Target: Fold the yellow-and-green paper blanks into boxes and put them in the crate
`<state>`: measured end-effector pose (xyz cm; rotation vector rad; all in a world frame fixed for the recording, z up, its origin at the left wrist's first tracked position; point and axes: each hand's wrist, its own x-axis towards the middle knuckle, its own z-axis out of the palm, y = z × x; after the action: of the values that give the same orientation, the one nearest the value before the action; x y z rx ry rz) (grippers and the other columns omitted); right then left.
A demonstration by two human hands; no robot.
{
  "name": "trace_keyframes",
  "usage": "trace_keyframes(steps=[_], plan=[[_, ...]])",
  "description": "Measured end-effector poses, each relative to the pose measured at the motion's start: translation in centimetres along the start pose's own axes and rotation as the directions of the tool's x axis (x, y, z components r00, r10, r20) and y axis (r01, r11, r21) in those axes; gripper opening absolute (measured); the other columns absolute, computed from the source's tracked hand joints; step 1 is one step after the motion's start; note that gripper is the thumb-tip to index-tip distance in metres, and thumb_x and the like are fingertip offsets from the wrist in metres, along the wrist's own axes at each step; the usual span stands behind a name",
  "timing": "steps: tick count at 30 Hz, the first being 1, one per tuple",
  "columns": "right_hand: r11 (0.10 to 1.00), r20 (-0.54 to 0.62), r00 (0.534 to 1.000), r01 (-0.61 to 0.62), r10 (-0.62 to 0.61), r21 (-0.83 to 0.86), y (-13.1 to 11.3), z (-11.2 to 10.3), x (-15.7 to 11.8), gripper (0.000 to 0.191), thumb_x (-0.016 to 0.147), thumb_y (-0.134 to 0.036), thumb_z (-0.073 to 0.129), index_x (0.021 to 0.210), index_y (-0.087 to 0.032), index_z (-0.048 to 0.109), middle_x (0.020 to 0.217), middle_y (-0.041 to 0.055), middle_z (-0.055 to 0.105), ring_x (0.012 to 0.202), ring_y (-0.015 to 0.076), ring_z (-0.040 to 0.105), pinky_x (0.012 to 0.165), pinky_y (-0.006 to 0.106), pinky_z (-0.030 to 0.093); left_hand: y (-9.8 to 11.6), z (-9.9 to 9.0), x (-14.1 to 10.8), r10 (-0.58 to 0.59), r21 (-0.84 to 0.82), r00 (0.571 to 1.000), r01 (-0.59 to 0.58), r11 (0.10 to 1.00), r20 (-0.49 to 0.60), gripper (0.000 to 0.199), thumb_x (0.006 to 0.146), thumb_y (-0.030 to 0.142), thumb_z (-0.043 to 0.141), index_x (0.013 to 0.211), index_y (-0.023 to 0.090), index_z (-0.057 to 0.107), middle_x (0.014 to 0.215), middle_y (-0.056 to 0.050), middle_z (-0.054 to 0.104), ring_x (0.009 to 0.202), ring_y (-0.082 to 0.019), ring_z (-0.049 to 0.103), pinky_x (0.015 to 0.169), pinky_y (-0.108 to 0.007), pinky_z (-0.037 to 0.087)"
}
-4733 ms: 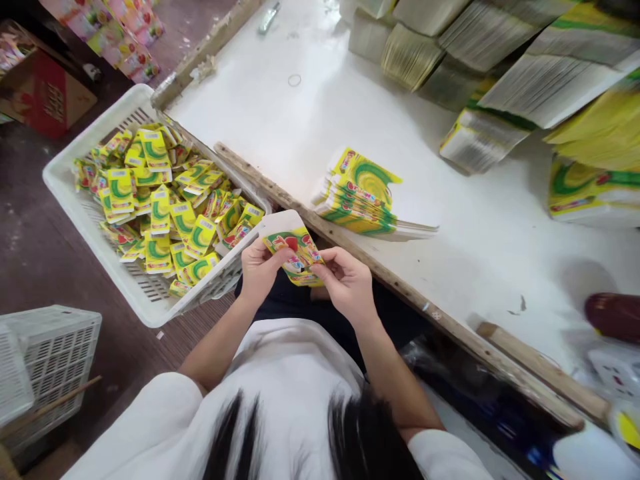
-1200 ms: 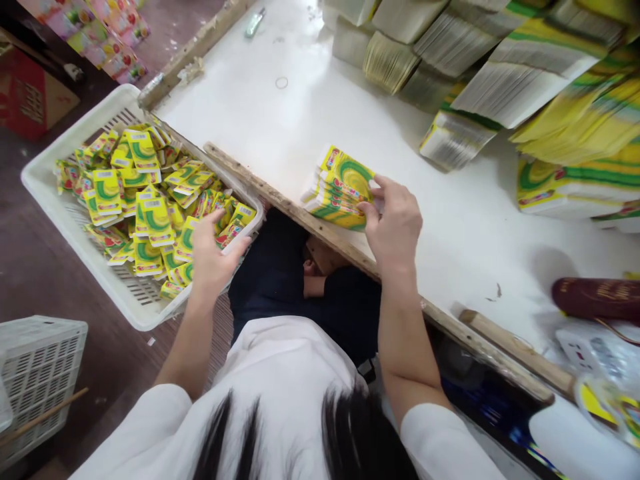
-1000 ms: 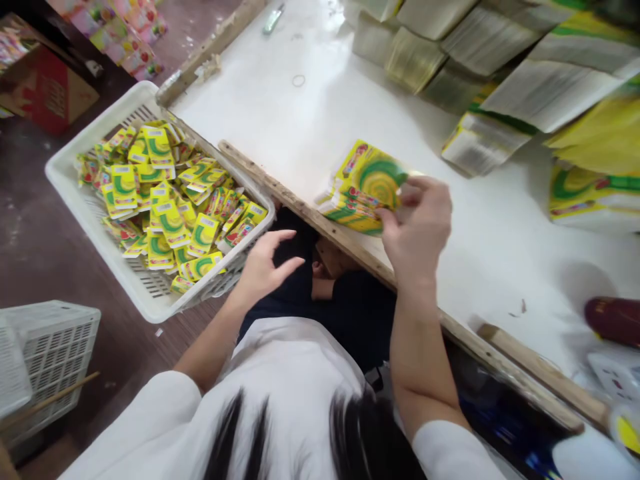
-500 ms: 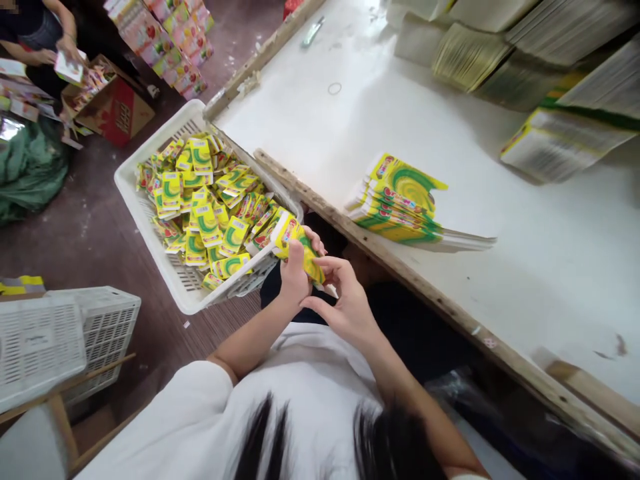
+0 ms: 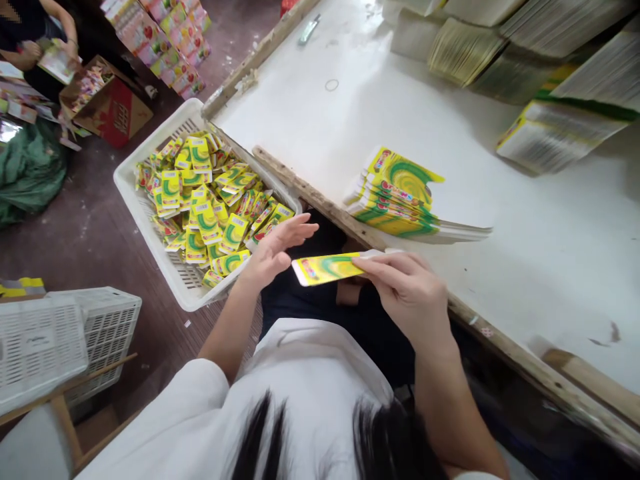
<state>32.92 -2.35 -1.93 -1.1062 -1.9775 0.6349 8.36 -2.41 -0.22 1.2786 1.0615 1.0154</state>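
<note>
My right hand pinches the end of a flat yellow-and-green carton, held above my lap. The carton's white-edged end points at my left hand. That hand is open, fingers stretched out, just beside the carton and by the near corner of a white plastic crate. Inside the crate lie many small yellow-and-green boxes in a loose heap. On the white table, close to its wooden edge, a fanned stack of flat cartons lies to the right of the crate.
Bundles of flat cartons stand at the table's far right. A rubber band lies on the tabletop. White crates stand at left. Behind, a co-worker's hands hold a carton near a brown cardboard box.
The small box in my left hand is gone from it, and that hand has opened and moved left. My right hand has moved right and now holds a flat carton.
</note>
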Motion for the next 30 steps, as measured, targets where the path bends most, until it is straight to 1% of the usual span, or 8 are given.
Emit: trace_keyframes(steps=[5, 10, 12, 14, 17, 19, 24, 30], plan=[[0.969, 0.108, 0.973, 0.217, -0.205, -0.122, -1.3, 0.5, 0.3, 0.030, 0.093, -0.010, 0.061, 0.111, -0.031, 0.073, 0.097, 0.0027, 0.076, 0.090, 0.0199, 0.064, 0.082, 0.036, 0.047, 0.9, 1.5, -0.1, -0.148, 0.552, 0.969, 0.015, 0.834, 0.198, 0.101, 0.060, 0.056, 0.087, 0.144, 0.021, 0.043, 0.139, -0.017, 0.059, 0.125, -0.036, 0.060, 0.106, -0.049, 0.048], [0.971, -0.258, 0.945, -0.159, 0.203, 0.180, -0.9, 0.7, 0.3, 0.072, 0.079, -0.041, 0.079, 0.143, -0.029, 0.047, 0.137, 0.0112, 0.056, 0.119, 0.0306, 0.057, 0.098, 0.046, 0.049, -1.2, 3.9, -0.3, -0.071, 0.697, 0.996, 0.017, 0.717, 0.048, 0.066, 0.075, 0.030, 0.077, 0.132, 0.020, 0.045, 0.121, -0.009, 0.066, 0.110, -0.028, 0.067, 0.093, -0.039, 0.055], [0.823, -0.201, 0.868, -0.321, 0.453, 0.468, -0.4, 1.1, 0.3, 0.060, 0.081, -0.048, 0.075, 0.134, -0.027, 0.055, 0.123, 0.0091, 0.064, 0.109, 0.0278, 0.062, 0.091, 0.042, 0.053, -1.8, 4.2, -0.4, 0.034, 0.675, 0.996, -0.077, 0.734, 0.077, 0.070, 0.074, 0.028, 0.078, 0.134, 0.022, 0.042, 0.121, -0.008, 0.065, 0.108, -0.025, 0.068, 0.091, -0.035, 0.055], [0.504, 0.093, 0.781, -0.485, 0.618, 0.715, 0.1, 2.0, 0.3, 0.040, 0.083, -0.051, 0.069, 0.113, -0.024, 0.065, 0.101, 0.0056, 0.071, 0.093, 0.0248, 0.067, 0.081, 0.038, 0.056, -2.0, 4.5, -0.5, 0.156, 0.633, 0.984, -0.175, 0.754, 0.086, 0.077, 0.075, 0.029, 0.078, 0.139, 0.023, 0.037, 0.126, -0.008, 0.063, 0.105, -0.022, 0.068, 0.088, -0.032, 0.056], [0.077, 0.444, 0.642, -0.616, 0.625, 0.784, 0.4, 4.0, 0.2, 0.036, 0.078, -0.054, 0.073, 0.092, -0.021, 0.070, 0.080, 0.0038, 0.073, 0.075, 0.0229, 0.069, 0.070, 0.036, 0.057, -2.1, 4.8, -0.3, 0.314, 0.620, 0.948, -0.274, 0.736, 0.046, 0.083, 0.077, 0.034, 0.077, 0.144, 0.023, 0.030, 0.132, -0.011, 0.058, 0.106, -0.022, 0.067, 0.086, -0.032, 0.056], [-0.016, 0.488, 0.640, -0.597, 0.594, 0.802, 0.4, 5.0, -0.2, 0.043, 0.074, -0.061, 0.074, 0.090, -0.021, 0.071, 0.079, 0.0042, 0.074, 0.073, 0.0226, 0.070, 0.069, 0.035, 0.058, -2.2, 4.9, -0.2, 0.360, 0.630, 0.933, -0.298, 0.717, 0.032, 0.079, 0.078, 0.036, 0.077, 0.141, 0.023, 0.031, 0.128, -0.011, 0.059, 0.105, -0.022, 0.067, 0.086, -0.032, 0.055], [0.112, 0.315, 0.770, -0.445, 0.555, 0.889, -0.3, 5.0, -1.1, 0.054, 0.069, -0.061, 0.080, 0.109, -0.025, 0.070, 0.109, 0.0066, 0.076, 0.105, 0.0278, 0.071, 0.092, 0.043, 0.057, -2.8, 5.0, -0.2, 0.305, 0.643, 0.952, -0.240, 0.727, 0.010, 0.066, 0.077, 0.029, 0.074, 0.131, 0.025, 0.036, 0.114, -0.005, 0.061, 0.089, -0.016, 0.066, 0.074, -0.027, 0.054], [0.181, 0.478, 0.721, -0.628, 0.501, 0.757, -0.5, 4.4, -0.2, 0.046, 0.067, -0.051, 0.084, 0.103, -0.025, 0.072, 0.106, 0.0048, 0.078, 0.104, 0.0287, 0.072, 0.093, 0.045, 0.060, -2.7, 5.4, -0.6, 0.240, 0.721, 0.970, -0.197, 0.664, 0.044, 0.054, 0.071, 0.021, 0.067, 0.116, 0.026, 0.039, 0.098, -0.001, 0.059, 0.079, -0.018, 0.065, 0.066, -0.029, 0.050]])
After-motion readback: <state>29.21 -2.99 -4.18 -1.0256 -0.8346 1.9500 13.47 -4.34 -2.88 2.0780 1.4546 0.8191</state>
